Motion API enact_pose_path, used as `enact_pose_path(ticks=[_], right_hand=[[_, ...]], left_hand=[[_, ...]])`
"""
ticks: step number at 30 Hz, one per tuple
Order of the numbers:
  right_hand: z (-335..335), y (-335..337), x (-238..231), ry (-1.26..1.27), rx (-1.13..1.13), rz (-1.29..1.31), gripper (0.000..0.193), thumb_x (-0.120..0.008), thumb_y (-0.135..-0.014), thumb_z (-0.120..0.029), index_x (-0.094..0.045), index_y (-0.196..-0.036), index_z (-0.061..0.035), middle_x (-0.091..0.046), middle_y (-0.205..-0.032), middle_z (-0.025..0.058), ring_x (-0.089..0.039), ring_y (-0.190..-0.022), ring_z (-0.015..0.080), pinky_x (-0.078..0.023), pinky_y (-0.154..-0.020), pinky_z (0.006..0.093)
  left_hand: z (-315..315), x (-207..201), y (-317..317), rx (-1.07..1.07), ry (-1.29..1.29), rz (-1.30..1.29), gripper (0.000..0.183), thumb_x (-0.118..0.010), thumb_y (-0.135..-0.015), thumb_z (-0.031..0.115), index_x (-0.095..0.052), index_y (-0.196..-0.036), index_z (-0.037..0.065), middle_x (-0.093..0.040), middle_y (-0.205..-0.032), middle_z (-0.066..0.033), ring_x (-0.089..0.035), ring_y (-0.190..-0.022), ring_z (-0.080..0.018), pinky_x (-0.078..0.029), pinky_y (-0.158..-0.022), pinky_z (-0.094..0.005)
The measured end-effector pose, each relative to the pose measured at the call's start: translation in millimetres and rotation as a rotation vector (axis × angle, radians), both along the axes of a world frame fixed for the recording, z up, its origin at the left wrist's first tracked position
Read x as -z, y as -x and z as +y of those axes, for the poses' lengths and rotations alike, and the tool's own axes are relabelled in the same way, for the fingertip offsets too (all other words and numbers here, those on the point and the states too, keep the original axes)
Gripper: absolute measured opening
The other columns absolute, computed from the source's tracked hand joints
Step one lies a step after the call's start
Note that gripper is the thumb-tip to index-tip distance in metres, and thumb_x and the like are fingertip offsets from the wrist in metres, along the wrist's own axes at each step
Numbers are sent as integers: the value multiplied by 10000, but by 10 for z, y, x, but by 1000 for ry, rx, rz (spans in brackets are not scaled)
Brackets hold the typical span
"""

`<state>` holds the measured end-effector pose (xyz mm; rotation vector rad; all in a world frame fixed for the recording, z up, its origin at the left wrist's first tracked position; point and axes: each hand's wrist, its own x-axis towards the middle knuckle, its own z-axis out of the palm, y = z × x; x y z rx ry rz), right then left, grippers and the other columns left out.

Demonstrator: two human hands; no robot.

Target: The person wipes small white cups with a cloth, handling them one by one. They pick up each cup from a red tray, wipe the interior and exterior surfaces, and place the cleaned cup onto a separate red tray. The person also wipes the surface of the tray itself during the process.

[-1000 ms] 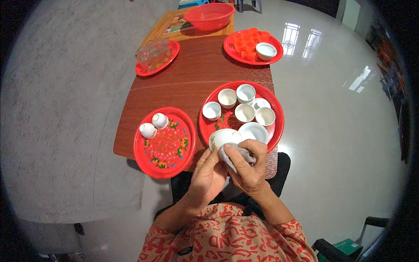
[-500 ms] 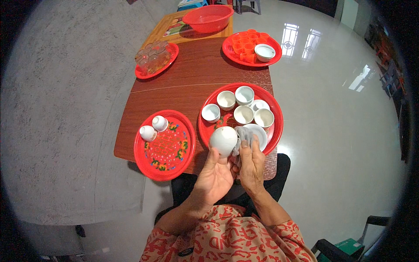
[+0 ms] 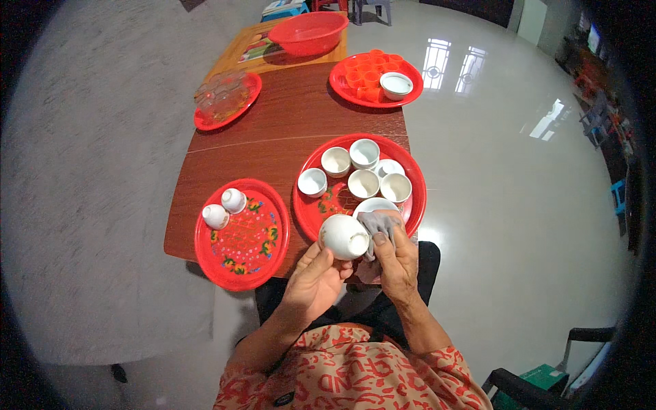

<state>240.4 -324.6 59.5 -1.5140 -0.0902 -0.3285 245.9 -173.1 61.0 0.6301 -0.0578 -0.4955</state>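
Between thumb and fingers, my left hand (image 3: 312,287) grips a white cup (image 3: 339,236), tilted so its footed base faces right. A grey cloth (image 3: 378,229) is bunched in my right hand (image 3: 398,266), close against the cup's base. Both hands are over the near edge of a large round red tray (image 3: 417,164). Several white cups (image 3: 363,184) stand mouth up on that tray, and a white dish (image 3: 372,206) lies partly behind the cloth. To the left, a flowered red tray (image 3: 273,205) carries two upturned white cups (image 3: 234,200).
At the back left, a red tray (image 3: 205,125) bears clear glasses (image 3: 224,96). Orange cups (image 3: 372,66) and a white bowl (image 3: 396,85) fill another red tray (image 3: 342,96). A red basin (image 3: 307,34) sits beyond the brown table (image 3: 273,150).
My left hand has turned the cup, bringing its footed base into sight on the right. The cloth stays in my right hand beside it. The whole view has shifted slightly.
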Motion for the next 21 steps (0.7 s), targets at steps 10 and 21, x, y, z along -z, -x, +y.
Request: enact_pose_path(ticks=[10, 21], right_hand=[[-59, 28, -248, 625, 31, -470, 400, -682, -706, -59, -614, -1100, -43, -505, -1031, 143, -514, -902, 296, -445, -769, 376], [-144, -33, -237, 224, -117, -219, 260, -585, -841, -79, -604, -1082, 16, -528, -976, 150, -547, -881, 260, -440, -775, 342]], left_hand=[[58, 59, 17, -49, -469, -382, 279, -501, -965, 137, -506, -1214, 10, -588, -1112, -43, -548, -1007, -110, -451, -881, -290], [79, 18, 105, -15, -738, -544, 195, -581, -905, 83, -554, -1081, 3, -481, -944, -48, -470, -892, -135, -396, -811, -256]])
